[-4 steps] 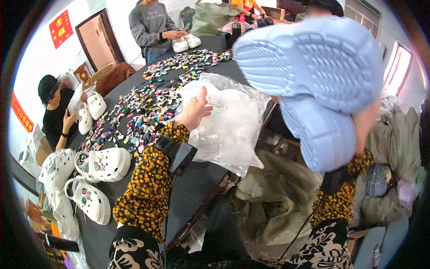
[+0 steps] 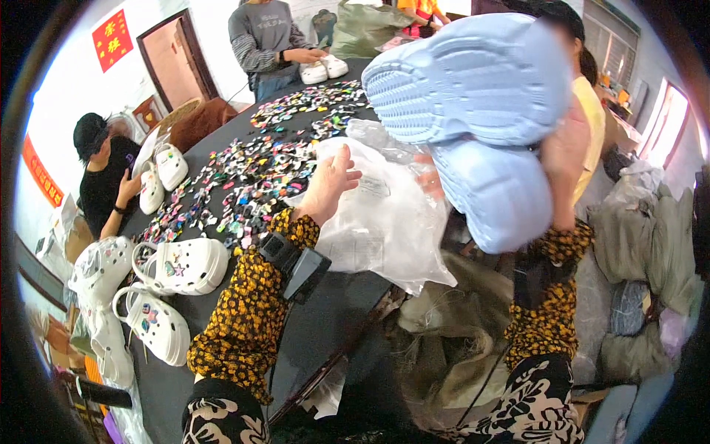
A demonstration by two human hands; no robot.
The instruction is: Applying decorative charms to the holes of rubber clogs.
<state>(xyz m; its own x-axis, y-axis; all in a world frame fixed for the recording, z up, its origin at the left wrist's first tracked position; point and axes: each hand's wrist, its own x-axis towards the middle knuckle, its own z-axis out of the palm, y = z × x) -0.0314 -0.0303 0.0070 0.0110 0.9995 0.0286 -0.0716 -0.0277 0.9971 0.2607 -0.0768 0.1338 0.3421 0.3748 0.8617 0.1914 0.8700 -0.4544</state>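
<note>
My right hand grips a pair of light-blue clogs, raised at the right with the ridged soles facing me. Its fingers are partly hidden behind them and slightly blurred. My left hand is open, fingers apart and thumb up, at the left part of a clear plastic bag on the dark table. White showing through the bag may be its contents; I cannot tell. Blurred fingers of another hand appear between bag and clogs, probably a co-worker's.
Many small colourful shoe charms cover the table's middle. White clogs with charms stand at its left edge. Co-workers sit left, stand at the far side and at the right. Sacks are heaped at right.
The light-blue clogs, in my right hand, have swung left and a little up toward the bag. My left hand stays open by the bag. The blurred fingers below the clogs show more now.
</note>
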